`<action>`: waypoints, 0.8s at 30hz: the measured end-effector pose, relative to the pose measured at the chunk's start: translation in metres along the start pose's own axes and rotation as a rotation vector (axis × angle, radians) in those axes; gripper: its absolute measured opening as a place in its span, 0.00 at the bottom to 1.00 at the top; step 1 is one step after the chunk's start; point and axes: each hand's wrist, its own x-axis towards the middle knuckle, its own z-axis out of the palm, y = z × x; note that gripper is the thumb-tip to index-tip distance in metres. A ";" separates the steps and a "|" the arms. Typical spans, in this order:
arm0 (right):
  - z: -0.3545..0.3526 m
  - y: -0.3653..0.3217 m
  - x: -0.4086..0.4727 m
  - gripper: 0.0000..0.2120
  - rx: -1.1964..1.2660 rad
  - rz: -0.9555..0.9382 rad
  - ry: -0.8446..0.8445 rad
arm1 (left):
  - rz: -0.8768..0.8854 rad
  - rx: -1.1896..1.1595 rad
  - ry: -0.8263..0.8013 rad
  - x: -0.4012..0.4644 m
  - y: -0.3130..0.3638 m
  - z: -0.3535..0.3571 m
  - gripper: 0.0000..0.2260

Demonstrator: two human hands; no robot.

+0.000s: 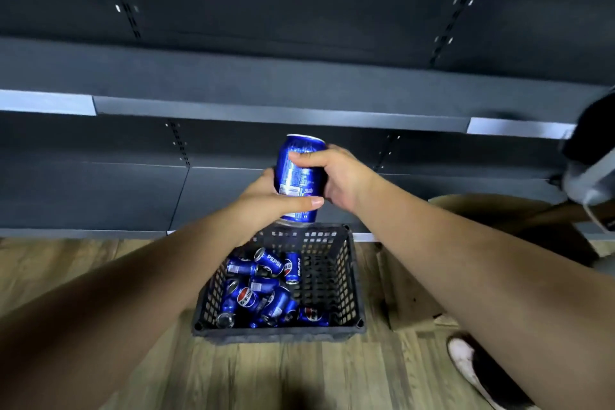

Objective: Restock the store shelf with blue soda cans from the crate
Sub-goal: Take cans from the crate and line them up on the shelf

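Floor point(332, 376): we are looking down at wood-look planks, with a shoe point(466, 359) showing near the lower right corner.
Crate point(346, 276): we are seeing a black perforated crate sitting on the floor just before the bottom shelf, its far rim touching or nearly touching the shelf base.
Loose cans point(263, 293): we are counting several blue soda cans lying jumbled on their sides, piled toward the crate's left wall and near edge.
Left hand point(266, 203): we are curling it round the lower part of the held can point(299, 173), thumb lying across the front.
Right hand point(332, 176): we are wrapping it round the can's upper part, fingers crossing the front near the top rim.
Held can: we are holding it upright above the crate's far edge, in front of the lower shelf.
Shelf point(266, 110): we are facing dark boards with pale strips along the front edge.
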 end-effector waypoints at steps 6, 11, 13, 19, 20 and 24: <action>0.034 -0.066 -0.057 0.28 0.000 -0.038 0.031 | 0.039 0.088 0.163 -0.039 0.069 -0.005 0.36; 0.065 -0.103 -0.093 0.22 -0.081 -0.087 0.083 | -0.011 0.194 0.246 -0.066 0.105 -0.011 0.38; 0.073 -0.111 -0.103 0.21 -0.087 -0.097 0.099 | -0.001 0.151 0.217 -0.073 0.116 -0.016 0.41; 0.084 -0.139 -0.130 0.24 -0.231 -0.196 0.080 | 0.078 0.044 0.102 -0.095 0.150 -0.027 0.30; 0.084 -0.144 -0.134 0.25 -0.247 -0.205 0.073 | 0.092 0.036 0.092 -0.098 0.155 -0.028 0.29; 0.080 -0.161 -0.149 0.26 -0.275 -0.253 0.037 | 0.136 -0.020 0.049 -0.110 0.173 -0.030 0.31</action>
